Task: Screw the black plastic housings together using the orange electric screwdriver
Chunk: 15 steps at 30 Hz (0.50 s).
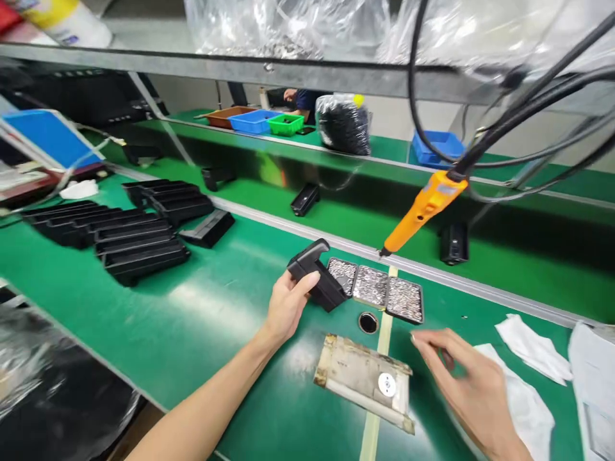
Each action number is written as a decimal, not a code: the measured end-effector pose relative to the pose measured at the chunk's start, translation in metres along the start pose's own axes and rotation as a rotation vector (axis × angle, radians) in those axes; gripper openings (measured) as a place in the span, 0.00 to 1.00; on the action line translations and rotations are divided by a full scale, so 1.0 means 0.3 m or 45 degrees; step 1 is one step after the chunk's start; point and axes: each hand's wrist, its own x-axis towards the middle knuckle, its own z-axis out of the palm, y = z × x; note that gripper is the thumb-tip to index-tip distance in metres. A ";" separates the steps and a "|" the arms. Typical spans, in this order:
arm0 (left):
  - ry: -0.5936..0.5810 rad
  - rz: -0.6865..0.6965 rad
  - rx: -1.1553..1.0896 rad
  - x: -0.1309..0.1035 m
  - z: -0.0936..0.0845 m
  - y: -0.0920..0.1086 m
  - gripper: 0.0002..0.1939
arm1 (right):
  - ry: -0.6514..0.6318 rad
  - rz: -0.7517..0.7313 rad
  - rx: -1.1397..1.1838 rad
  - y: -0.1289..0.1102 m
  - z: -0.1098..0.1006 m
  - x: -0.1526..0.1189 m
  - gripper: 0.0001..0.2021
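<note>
- left hand [288, 306] closed round a black plastic housing [314, 274], thumb on top, fingers underneath; housing lifted and tilted above the green counter [206, 320], just left of the screw trays
- right hand [468, 384] hovering low over counter, fingers loosely curled, thumb and forefinger tips near each other; blurred, cannot tell if anything tiny is pinched, nothing visible in the grip
- three shallow trays of small silvery screws [379, 289] in a row, touching each other, right behind the housing
- round dark hole [368, 322] in counter just in front of trays
- worn beige pad [362, 379] with a white disc [387, 384] on it, lying flat between the two hands
- orange powered screwdriver [423, 208] hanging on black cables, tip down, above the aluminium rail behind the trays
- stacks of black trays [120, 234] far left on counter, well apart from hands
- white cloths [531, 349] at right, just beside right hand
- black parts [304, 199] on the belt beyond the rail
- coloured bins [259, 120] and a bagged black lot [343, 125] on far bench; another person partly seen there
</note>
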 end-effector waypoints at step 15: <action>0.002 -0.042 0.001 -0.003 0.007 0.022 0.29 | -0.153 -0.790 -0.180 -0.015 0.003 -0.117 0.14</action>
